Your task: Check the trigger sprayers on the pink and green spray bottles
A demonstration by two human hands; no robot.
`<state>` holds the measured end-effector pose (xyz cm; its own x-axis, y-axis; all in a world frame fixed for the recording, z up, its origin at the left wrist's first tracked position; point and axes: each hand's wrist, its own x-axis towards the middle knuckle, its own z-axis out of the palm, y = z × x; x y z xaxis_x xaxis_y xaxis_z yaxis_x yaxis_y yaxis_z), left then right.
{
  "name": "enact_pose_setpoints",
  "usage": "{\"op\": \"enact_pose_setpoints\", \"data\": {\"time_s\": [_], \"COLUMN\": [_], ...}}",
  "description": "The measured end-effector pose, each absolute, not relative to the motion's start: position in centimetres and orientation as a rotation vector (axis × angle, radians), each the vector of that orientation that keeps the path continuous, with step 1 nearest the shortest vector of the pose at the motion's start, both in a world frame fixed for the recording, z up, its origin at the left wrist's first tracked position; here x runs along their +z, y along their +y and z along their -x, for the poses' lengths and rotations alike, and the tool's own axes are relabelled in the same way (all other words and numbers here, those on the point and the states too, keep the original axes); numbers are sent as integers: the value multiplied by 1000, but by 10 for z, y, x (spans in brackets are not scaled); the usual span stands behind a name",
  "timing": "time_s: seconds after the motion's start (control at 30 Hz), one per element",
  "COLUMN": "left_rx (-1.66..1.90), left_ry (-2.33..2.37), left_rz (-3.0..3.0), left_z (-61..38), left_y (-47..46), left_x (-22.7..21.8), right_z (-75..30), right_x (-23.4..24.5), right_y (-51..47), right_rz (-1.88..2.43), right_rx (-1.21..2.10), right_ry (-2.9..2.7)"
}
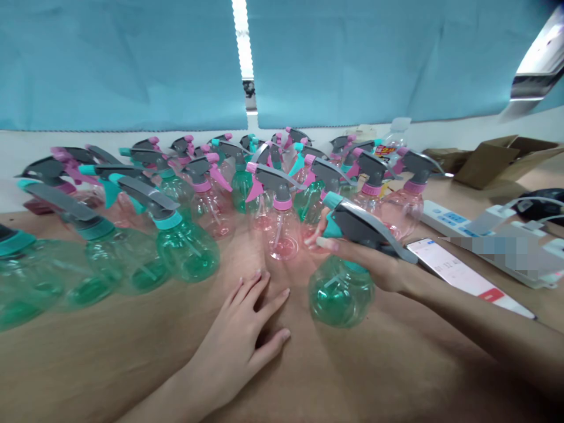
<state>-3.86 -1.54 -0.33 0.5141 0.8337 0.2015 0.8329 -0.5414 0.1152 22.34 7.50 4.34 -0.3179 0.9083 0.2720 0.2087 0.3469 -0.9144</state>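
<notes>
My right hand [365, 255] grips a green spray bottle [341, 294] around its neck, below the grey and teal trigger head. That bottle is tilted a little, its round base low over the tabletop; I cannot tell whether it touches. On the brown tabletop [273, 382], my left hand [247, 323] lies with its fingers spread, holding nothing. A pink spray bottle [283, 235] stands just beyond both hands. To the left, a green spray bottle [188, 249] with a teal collar stands nearest my left fingertips.
Several more pink and green spray bottles crowd the back and left. At right are a phone [467, 273] with a lit screen, a white power strip [458, 222] with plugs and an open cardboard box [497, 161]. A blue curtain [132, 64] hangs behind.
</notes>
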Motion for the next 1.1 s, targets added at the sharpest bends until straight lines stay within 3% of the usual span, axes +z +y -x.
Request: {"op": "enact_pose_setpoints", "data": {"time_s": [0.2, 1.1], "left_rx": [377, 385], "left_ry": [1507, 1625], "left_rz": [-2726, -2651], "left_z": [38, 35], "left_y": [-16, -16], "left_x": [-3, -1], "right_z": [-218, -206], "right_x": [47, 54], "right_y": [72, 76], "right_rz": [1139, 986], "right_rx": [981, 1125], "right_ry": [-1757, -1756]}}
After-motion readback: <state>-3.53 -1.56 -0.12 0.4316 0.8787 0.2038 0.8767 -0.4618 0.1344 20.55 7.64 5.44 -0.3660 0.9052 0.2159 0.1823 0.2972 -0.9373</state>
